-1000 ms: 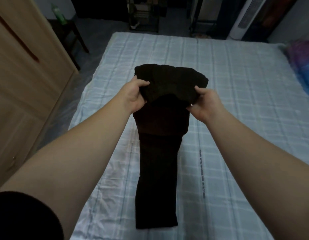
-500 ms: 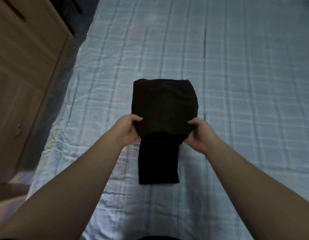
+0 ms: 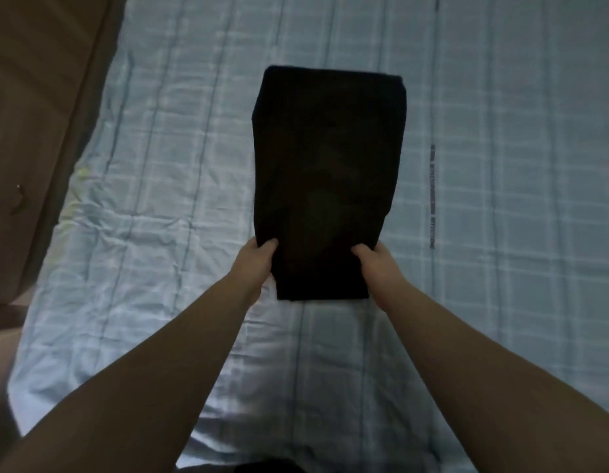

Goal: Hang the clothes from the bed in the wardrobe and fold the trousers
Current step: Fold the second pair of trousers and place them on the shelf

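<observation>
On the bed [image 3: 501, 302], the trousers [image 3: 328, 172] are now lying folded over. The left hand [image 3: 257, 259] and right hand [image 3: 376, 264] are still pinching their near edge; one more fold seems left.

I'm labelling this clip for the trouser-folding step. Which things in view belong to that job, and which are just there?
Belongs to the job:
black trousers, folded flat on the bed
left hand, gripping their near left edge
right hand, gripping their near right edge
bed, the folding surface

Just there:
wooden wardrobe on the left, untouched

The printed strip on the bedsheet [image 3: 432, 196] is illegible.
</observation>
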`<move>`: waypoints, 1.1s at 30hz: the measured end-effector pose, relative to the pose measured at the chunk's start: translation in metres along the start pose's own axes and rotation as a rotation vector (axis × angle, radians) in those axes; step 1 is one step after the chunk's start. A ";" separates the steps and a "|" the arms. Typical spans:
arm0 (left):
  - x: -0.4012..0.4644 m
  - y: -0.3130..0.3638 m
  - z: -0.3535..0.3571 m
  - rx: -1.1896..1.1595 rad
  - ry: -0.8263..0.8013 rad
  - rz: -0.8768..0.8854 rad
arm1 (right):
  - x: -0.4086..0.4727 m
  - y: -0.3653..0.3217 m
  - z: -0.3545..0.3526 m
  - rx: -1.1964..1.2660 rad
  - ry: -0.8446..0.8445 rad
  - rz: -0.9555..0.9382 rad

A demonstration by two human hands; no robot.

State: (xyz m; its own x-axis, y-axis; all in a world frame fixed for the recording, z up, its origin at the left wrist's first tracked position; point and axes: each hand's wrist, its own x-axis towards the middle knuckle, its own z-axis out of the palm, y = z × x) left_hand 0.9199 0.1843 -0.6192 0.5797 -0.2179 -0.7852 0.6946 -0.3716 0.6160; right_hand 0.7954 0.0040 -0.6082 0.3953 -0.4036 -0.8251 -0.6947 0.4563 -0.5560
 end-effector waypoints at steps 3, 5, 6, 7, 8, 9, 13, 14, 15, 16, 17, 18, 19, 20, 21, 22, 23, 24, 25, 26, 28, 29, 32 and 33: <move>-0.011 0.010 0.001 0.008 -0.015 0.023 | -0.011 -0.011 0.002 0.009 0.000 -0.062; -0.019 0.022 0.003 -0.001 -0.059 0.042 | -0.021 -0.025 -0.001 0.014 0.029 -0.116; -0.023 0.027 0.004 0.000 -0.090 0.047 | -0.023 -0.029 -0.005 0.010 0.058 -0.145; -0.026 0.028 0.006 0.011 -0.113 0.048 | -0.025 -0.029 -0.010 -0.007 0.094 -0.162; -0.028 0.027 0.008 0.027 -0.125 0.050 | -0.026 -0.026 -0.014 -0.031 0.115 -0.160; -0.029 0.023 0.009 0.039 -0.126 0.054 | -0.027 -0.021 -0.018 -0.051 0.117 -0.144; -0.026 -0.003 0.007 0.052 -0.085 0.018 | -0.019 0.009 -0.022 -0.097 0.058 -0.073; -0.024 -0.008 0.005 0.062 -0.077 0.006 | -0.016 0.014 -0.021 -0.100 0.046 -0.070; -0.021 -0.013 0.003 0.064 -0.068 -0.001 | -0.015 0.016 -0.019 -0.105 0.042 -0.062; -0.020 -0.015 0.003 0.069 -0.054 -0.001 | -0.013 0.018 -0.017 -0.114 0.046 -0.055; -0.020 -0.016 0.003 0.076 -0.039 0.004 | -0.013 0.018 -0.016 -0.129 0.055 -0.053; -0.021 -0.016 0.004 0.087 -0.024 0.009 | -0.014 0.018 -0.016 -0.141 0.078 -0.054; -0.023 -0.015 0.005 0.091 -0.015 0.017 | -0.016 0.017 -0.017 -0.142 0.109 -0.060; -0.024 -0.014 0.007 0.088 -0.012 0.021 | -0.018 0.018 -0.017 -0.118 0.135 -0.072; -0.026 -0.014 0.007 0.076 -0.015 0.017 | -0.021 0.018 -0.018 -0.080 0.143 -0.079; -0.029 -0.015 0.007 0.065 -0.026 0.006 | -0.022 0.021 -0.019 -0.040 0.141 -0.079; -0.033 -0.017 0.007 0.061 -0.036 -0.002 | -0.025 0.024 -0.020 -0.021 0.131 -0.070; -0.038 -0.022 0.007 0.066 -0.041 -0.010 | -0.026 0.029 -0.021 -0.030 0.118 -0.061; -0.041 -0.028 0.007 0.073 -0.037 -0.019 | -0.026 0.035 -0.022 -0.053 0.114 -0.054; -0.043 -0.034 0.007 0.072 -0.026 -0.031 | -0.027 0.041 -0.023 -0.085 0.128 -0.045; -0.044 -0.045 0.009 0.039 -0.002 -0.050 | -0.025 0.051 -0.025 -0.155 0.170 -0.043; -0.043 -0.047 0.011 0.018 0.004 -0.057 | -0.023 0.053 -0.026 -0.171 0.181 -0.051; -0.044 -0.038 0.014 0.091 0.066 0.009 | -0.022 0.048 -0.027 -0.130 0.230 -0.074; -0.045 -0.032 0.014 0.171 0.127 0.086 | -0.023 0.044 -0.028 -0.113 0.286 -0.102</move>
State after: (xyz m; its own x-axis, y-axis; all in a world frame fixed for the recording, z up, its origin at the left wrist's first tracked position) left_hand 0.8656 0.1929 -0.6050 0.6898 -0.1441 -0.7095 0.5644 -0.5069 0.6516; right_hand 0.7387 0.0112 -0.6111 0.2923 -0.6566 -0.6953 -0.7290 0.3176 -0.6064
